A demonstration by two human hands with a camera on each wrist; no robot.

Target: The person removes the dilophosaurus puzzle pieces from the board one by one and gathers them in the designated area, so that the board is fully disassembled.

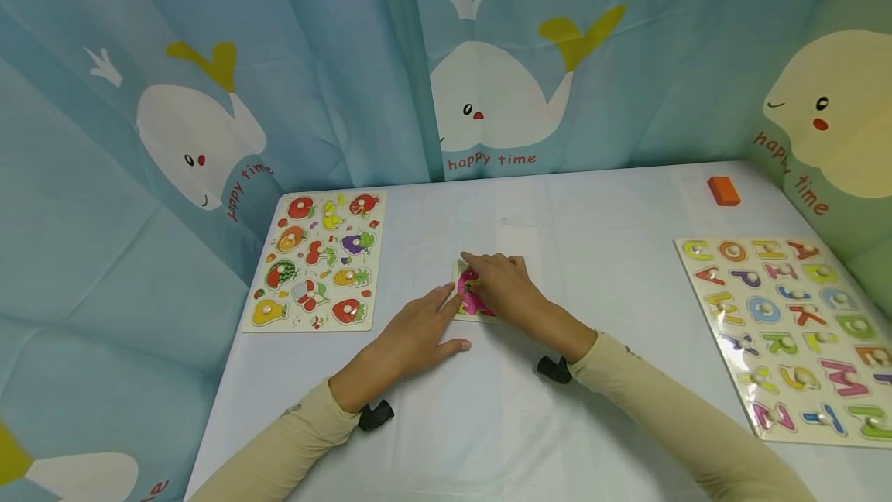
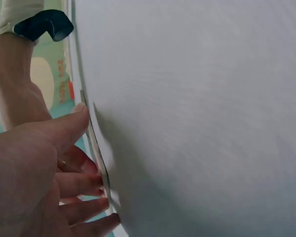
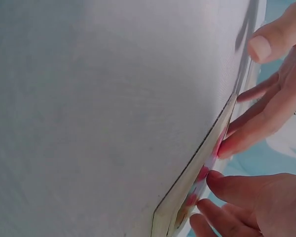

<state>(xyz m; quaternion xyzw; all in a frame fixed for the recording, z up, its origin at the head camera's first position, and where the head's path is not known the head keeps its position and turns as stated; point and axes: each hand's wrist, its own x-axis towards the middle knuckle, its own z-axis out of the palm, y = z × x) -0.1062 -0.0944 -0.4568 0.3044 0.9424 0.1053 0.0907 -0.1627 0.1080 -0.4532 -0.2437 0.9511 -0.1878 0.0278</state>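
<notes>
A small puzzle board (image 1: 463, 314) with a pink figure on it lies flat at the middle of the table. At its left edge the fingertips of my left hand (image 1: 416, 334) touch it, with the thumb spread apart toward me. My right hand (image 1: 507, 290) is over the board and covers its right part. Its thumb and fingertips press on the coloured face in the right wrist view, close by the left fingers. From the left wrist view, the thin side of the board (image 2: 99, 153) shows beyond the left hand's spread fingers.
A fruit puzzle board (image 1: 320, 262) lies to the left, its knobbed pieces in place. On the right is a larger letter puzzle board (image 1: 787, 339). An orange block (image 1: 724, 190) sits at the back right corner. A whale-print curtain (image 1: 390, 60) hangs behind the white table (image 1: 446, 440).
</notes>
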